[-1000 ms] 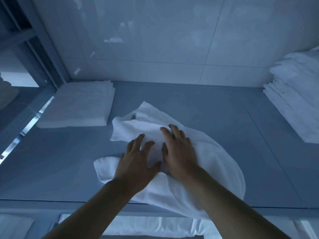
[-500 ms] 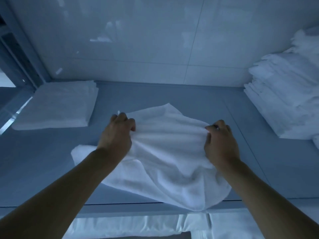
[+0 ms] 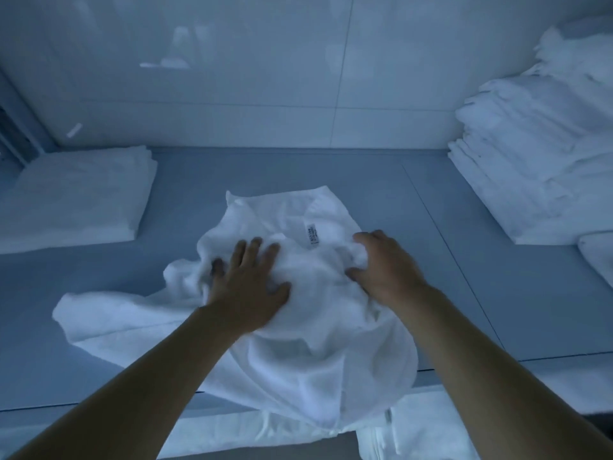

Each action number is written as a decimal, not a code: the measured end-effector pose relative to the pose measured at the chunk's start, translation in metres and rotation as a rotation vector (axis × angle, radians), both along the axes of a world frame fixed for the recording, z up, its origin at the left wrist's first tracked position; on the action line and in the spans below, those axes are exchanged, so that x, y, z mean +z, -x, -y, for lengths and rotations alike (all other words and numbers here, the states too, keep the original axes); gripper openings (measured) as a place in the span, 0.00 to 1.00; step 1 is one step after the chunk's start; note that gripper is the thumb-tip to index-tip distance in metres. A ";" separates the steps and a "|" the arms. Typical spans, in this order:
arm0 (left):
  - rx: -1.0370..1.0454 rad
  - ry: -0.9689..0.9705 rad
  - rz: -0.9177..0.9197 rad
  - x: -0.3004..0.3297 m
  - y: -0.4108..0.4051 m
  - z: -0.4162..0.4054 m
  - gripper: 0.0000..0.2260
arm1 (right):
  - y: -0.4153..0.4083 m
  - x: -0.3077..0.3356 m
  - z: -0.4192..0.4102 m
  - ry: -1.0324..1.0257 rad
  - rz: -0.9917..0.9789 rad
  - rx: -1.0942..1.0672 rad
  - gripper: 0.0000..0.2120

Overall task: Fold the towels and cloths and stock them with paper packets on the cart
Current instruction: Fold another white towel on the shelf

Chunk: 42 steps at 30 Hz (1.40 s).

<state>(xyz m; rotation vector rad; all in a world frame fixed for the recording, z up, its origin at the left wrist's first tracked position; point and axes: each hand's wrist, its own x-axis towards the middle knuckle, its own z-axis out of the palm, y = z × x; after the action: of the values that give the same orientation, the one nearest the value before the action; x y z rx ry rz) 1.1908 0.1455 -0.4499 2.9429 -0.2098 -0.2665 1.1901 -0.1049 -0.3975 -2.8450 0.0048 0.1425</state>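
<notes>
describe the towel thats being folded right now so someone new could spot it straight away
On the grey counter, between a flat folded stack on the left and a tall pile on the right, lies one loose white towel under both hands. Unlike its neighbours it is crumpled, shows a small label, and droops over the front edge.

Grey-blue counter [image 3: 331, 174] — crumpled white towel [image 3: 298, 327] at centre front, folded stack [image 3: 76, 194] left, taller towel pile [image 3: 537, 154] right.

The towel's [image 3: 298, 293] small label [image 3: 311, 236] bears print, seemingly too blurred to read.
</notes>
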 end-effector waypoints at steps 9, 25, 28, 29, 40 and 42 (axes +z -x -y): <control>0.004 0.017 0.174 -0.021 0.039 -0.026 0.33 | -0.006 -0.022 0.010 -0.164 0.322 -0.237 0.07; 0.100 -0.018 0.092 -0.012 0.071 -0.038 0.34 | 0.007 -0.039 -0.003 -0.083 -0.002 -0.098 0.27; 0.138 -0.042 0.043 -0.005 0.086 -0.037 0.35 | 0.008 -0.054 -0.012 0.010 0.003 -0.105 0.31; 0.145 -0.030 0.052 -0.001 0.088 -0.038 0.34 | 0.008 -0.056 -0.013 0.013 0.012 -0.104 0.31; -0.203 -0.097 0.124 0.034 0.022 -0.032 0.16 | 0.007 -0.064 -0.036 0.027 0.034 -0.134 0.35; -0.181 -0.065 0.195 0.031 0.050 -0.026 0.15 | 0.003 -0.062 -0.041 0.024 0.023 -0.152 0.36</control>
<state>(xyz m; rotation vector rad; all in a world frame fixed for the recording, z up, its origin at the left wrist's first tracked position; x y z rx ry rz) 1.1410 0.1714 -0.4189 3.0159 -0.5047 -0.0095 1.1871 -0.0635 -0.4593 -2.8563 0.2183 0.0780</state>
